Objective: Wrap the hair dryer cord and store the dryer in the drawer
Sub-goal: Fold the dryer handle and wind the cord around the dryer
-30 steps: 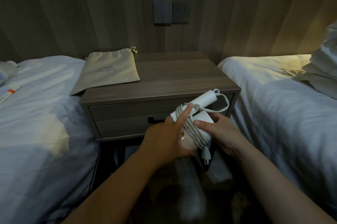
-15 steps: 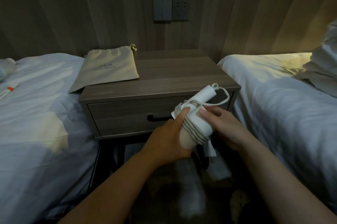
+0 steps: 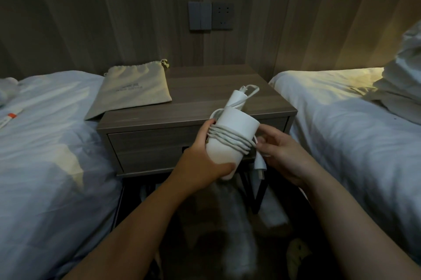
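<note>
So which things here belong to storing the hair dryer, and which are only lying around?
For the job:
hair dryer, held in left hand
cord around it, plug by right hand
closed drawer

Lying about:
cloth bag
wall socket
beds

The white plastic hair dryer, wound with grey cord, is gripped by the left hand. The cord's end is pinched by the right hand before the closed wooden drawer.

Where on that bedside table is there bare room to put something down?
The nightstand top is bare from the cloth bag across to its right edge. Its back-left corner is crowded: the bag covers it and overhangs onto the left bed.
</note>
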{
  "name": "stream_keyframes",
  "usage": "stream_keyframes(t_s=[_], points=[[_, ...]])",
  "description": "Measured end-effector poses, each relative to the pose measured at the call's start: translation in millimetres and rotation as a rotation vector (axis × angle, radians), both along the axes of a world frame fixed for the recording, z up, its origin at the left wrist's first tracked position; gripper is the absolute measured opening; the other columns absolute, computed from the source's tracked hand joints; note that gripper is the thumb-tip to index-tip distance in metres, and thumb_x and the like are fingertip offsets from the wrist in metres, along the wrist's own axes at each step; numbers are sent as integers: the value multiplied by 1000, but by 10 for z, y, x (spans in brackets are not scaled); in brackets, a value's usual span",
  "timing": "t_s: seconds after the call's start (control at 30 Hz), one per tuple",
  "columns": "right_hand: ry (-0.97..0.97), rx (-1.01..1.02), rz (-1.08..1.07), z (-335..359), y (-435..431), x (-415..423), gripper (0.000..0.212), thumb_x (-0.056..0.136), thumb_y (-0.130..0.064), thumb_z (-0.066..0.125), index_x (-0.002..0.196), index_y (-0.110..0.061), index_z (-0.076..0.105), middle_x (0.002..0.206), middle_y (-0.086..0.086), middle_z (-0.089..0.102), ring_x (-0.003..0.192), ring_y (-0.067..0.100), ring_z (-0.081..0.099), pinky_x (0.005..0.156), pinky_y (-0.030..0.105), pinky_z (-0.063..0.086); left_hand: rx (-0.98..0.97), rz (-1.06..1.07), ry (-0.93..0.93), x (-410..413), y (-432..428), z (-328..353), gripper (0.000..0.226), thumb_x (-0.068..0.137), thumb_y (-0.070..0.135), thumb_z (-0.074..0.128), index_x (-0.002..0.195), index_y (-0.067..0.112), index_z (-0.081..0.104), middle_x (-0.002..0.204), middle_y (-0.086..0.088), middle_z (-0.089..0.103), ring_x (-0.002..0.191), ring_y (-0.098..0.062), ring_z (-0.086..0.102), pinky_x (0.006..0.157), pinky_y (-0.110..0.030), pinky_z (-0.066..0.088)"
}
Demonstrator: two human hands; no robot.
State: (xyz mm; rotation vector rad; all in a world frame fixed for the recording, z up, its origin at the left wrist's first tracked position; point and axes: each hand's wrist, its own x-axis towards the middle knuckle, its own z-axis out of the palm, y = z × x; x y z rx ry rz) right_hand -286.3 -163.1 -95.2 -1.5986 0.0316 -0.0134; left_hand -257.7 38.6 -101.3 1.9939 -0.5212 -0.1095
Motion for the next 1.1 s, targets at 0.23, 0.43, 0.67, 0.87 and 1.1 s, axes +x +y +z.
stream_keyframes(t_s=[0.23,0.43,0.67,0.87,1.1], points=[[-5,-263,-241,150,130,-59,20,85,3,47,83,-9,63,51,13,55,34,11,49,40,22,45,44,48,-49,-46,15,59,105,67,26,78,144,46,10,141,7,42,111,-10,46,86,-25,40],[27,-194,-163,230,123,-130,19,86,9,42,83,-4,57,47,9,57,33,15,53,37,23,47,189,70,-122,-107,-37,69,111,66,37,77,143,48,-3,129,2,55,104,-19,58,87,-31,48],[47,-57,154,219,-28,-134,31,79,20,51,88,-7,64,78,7,71,70,13,68,65,19,55,228,108,-165,-62,55,89,108,67,33,77,144,45,1,121,-3,61,104,-23,61,85,-29,47],[-160,-535,82,283,53,-193,37,59,6,80,76,-22,65,62,-9,67,58,7,59,62,21,52,242,42,-112,-21,81,70,109,67,35,77,143,49,0,121,-2,62,103,-20,61,87,-30,48],[-390,-728,-165,277,63,-194,30,53,-20,88,64,-31,62,60,-5,58,56,7,50,53,13,38,238,-103,7,28,100,42,108,67,34,77,143,49,2,137,4,48,111,-16,55,94,-36,50]])
